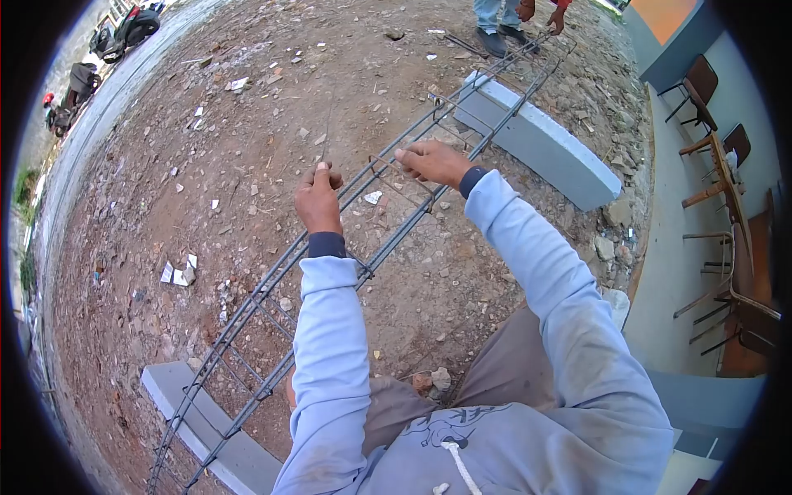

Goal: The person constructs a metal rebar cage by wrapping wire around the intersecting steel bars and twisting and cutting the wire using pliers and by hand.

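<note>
A long rebar cage (261, 297) of parallel bars and square ties runs diagonally from the lower left to the upper right, resting across two grey blocks. Just left of the cage is my left hand (318, 196), its fingers pinched on a thin wire (332, 120) that extends upward. My right hand (431, 162) is over the cage near one of the ties, fingertips pressed together; what they hold, if anything, is too small to name.
One grey block (540, 144) lies under the cage's far part, another (210, 429) under its near part. At the far end a person's hands (540, 15) touch the bars. Chairs (701, 87) and a wooden table (730, 186) stand right; motorbikes (128, 33) are upper left.
</note>
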Available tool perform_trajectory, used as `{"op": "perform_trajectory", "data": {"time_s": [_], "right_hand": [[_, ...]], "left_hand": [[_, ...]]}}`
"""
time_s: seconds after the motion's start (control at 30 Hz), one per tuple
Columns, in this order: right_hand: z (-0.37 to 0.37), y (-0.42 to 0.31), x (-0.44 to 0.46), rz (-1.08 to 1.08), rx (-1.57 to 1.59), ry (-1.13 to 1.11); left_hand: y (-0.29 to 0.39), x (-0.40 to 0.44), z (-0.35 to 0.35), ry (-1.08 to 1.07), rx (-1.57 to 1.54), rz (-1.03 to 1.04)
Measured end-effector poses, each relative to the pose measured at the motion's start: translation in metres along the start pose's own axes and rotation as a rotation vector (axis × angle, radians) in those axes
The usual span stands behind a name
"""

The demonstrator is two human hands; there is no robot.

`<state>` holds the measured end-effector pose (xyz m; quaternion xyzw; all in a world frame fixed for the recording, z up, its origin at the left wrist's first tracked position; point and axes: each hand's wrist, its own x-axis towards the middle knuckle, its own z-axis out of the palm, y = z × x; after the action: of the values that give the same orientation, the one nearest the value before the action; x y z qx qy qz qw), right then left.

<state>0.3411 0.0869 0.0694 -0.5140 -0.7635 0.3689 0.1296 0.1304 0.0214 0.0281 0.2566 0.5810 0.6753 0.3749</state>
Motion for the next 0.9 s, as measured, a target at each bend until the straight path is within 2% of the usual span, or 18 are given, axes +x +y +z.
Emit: {"op": "perform_trajectory", "data": {"time_s": [0.07,0.1,0.2,0.33,0.43,0.53,0.6,0.7,0.8,0.83,0.9], "right_hand": [[0.003,-0.009,0.014,0.091,-0.130,-0.113],[-0.003,-0.014,0.014,0.044,-0.191,-0.167],[-0.006,-0.009,0.029,0.065,-0.285,-0.135],[0.012,-0.001,0.046,0.066,-0.197,-0.211],[0.091,-0.022,0.013,0.190,-0.382,0.033],[0.080,-0.017,0.019,0.194,-0.190,-0.070],[0.083,-0.008,0.025,0.137,-0.173,-0.020],[0.084,0.004,0.030,0.089,-0.095,-0.070],[0.083,-0.001,0.028,0.153,-0.130,-0.114],[0.090,-0.007,0.019,0.110,-0.308,0.086],[0.085,-0.022,0.008,0.156,-0.285,0.060]], "left_hand": [[0.002,0.002,-0.003,0.007,0.008,-0.009],[0.003,0.004,-0.006,0.011,0.010,-0.017],[0.007,0.011,-0.011,0.012,0.019,0.006],[0.011,0.021,-0.020,0.055,-0.079,0.005],[0.011,0.035,-0.035,0.103,-0.043,0.017],[0.010,0.037,-0.040,0.136,-0.082,-0.011],[0.012,0.040,-0.036,0.137,-0.085,-0.017],[-0.001,0.033,-0.036,0.095,0.056,-0.028],[-0.005,0.039,-0.025,-0.009,0.339,0.010],[-0.003,0.036,-0.021,-0.048,0.488,0.028],[0.002,0.034,-0.010,-0.128,0.750,0.079]]}}
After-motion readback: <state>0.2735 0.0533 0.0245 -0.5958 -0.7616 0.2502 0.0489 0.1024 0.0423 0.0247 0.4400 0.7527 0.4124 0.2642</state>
